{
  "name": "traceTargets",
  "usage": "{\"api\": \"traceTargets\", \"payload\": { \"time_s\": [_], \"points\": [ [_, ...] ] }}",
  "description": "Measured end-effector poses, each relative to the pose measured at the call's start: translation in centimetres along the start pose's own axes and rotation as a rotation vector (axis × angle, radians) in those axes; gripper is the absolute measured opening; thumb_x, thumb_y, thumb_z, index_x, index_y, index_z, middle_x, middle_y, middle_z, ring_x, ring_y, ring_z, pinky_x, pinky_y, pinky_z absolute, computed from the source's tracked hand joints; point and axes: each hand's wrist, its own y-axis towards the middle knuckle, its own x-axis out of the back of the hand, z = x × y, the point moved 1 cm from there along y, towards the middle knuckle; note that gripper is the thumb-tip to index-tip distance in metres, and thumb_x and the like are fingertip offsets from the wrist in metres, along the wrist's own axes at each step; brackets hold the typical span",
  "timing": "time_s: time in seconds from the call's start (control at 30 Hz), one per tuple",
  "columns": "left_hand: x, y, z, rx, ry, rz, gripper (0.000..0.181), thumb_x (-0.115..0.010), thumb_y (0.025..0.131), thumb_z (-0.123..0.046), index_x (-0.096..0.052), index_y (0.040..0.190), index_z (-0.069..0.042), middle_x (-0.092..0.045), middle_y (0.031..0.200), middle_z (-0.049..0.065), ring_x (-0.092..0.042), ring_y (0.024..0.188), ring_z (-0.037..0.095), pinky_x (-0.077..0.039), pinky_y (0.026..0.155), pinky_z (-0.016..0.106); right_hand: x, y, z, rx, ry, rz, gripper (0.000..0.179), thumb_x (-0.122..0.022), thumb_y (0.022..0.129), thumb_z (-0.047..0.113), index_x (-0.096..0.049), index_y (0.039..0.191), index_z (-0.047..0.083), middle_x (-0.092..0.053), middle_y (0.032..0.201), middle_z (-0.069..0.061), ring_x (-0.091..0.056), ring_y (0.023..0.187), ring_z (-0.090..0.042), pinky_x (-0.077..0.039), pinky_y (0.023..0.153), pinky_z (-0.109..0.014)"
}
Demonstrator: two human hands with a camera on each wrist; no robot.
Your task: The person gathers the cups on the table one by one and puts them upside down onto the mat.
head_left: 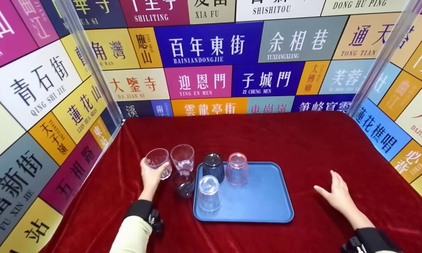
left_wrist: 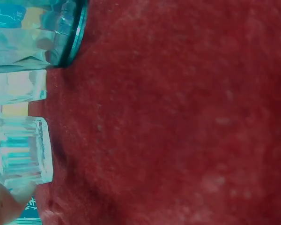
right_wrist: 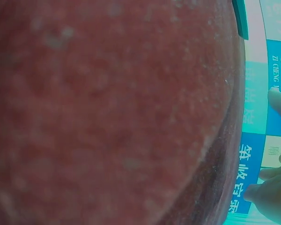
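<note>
My left hand (head_left: 151, 174) grips a clear drinking glass (head_left: 166, 172) by its side, rim up. In the left wrist view a fingertip (left_wrist: 14, 201) shows beside the base of this glass (left_wrist: 44, 150). Just right of it stands a second clear glass (head_left: 181, 153), and nearer me a dark tinted glass (head_left: 184, 184), both upright. A blue tray (head_left: 256, 196) bears three upturned glasses: a dark one (head_left: 213, 168), a pink one (head_left: 237, 172) and a clear one (head_left: 209, 196). Right of the tray, my right hand (head_left: 339, 195) hovers with fingers spread, holding nothing.
A dark red velvet cloth (head_left: 267, 137) covers the table. Walls (head_left: 211, 45) printed with coloured street-name signs close it in at the back and both sides. Clear corner posts (head_left: 383, 56) rise at the back left and back right.
</note>
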Motion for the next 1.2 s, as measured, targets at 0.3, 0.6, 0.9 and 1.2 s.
{"api": "traceTargets", "payload": {
  "time_s": [0.3,0.6,0.9,1.2],
  "points": [
    [0.5,0.6,-1.9,0.067,-0.063,-0.158,0.087,-0.081,0.064,-0.016,-0.031,0.13,0.008,-0.041,0.126,0.028,-0.04,0.119,0.035,-0.029,0.105,0.038,0.3,0.0,0.0,0.003,-0.003,-0.02,0.083,-0.063,0.085,0.025,-0.013,0.135,-0.019,-0.016,0.135,-0.042,-0.014,0.123,-0.057,-0.017,0.096,-0.066],
    [-0.4,0.7,-6.2,0.116,-0.328,-0.217,0.082,-0.075,0.071,-0.014,-0.026,0.134,0.004,-0.039,0.126,0.024,-0.04,0.112,0.031,-0.034,0.099,0.034,0.5,0.3,0.0,0.009,-0.003,-0.028,0.083,-0.062,0.085,0.025,-0.014,0.135,-0.019,-0.016,0.136,-0.042,-0.014,0.123,-0.057,-0.016,0.097,-0.066],
    [-2.7,-1.1,-11.2,0.389,-0.825,-0.149,0.045,-0.062,0.085,-0.02,-0.035,0.119,-0.008,-0.045,0.098,0.002,-0.049,0.09,0.015,-0.045,0.087,0.034,0.5,0.3,0.5,0.004,0.019,-0.018,0.082,-0.061,0.087,0.026,-0.013,0.137,-0.018,-0.015,0.137,-0.041,-0.014,0.124,-0.056,-0.016,0.097,-0.066],
    [-5.6,-4.1,-14.4,0.707,-1.047,0.109,0.061,-0.056,0.087,-0.039,-0.038,0.134,-0.005,-0.043,0.126,0.016,-0.042,0.118,0.031,-0.032,0.103,0.051,0.6,0.8,1.7,0.018,0.039,-0.024,0.081,-0.061,0.087,0.027,-0.013,0.138,-0.015,-0.016,0.138,-0.039,-0.015,0.126,-0.054,-0.017,0.098,-0.065]
  ]
}}
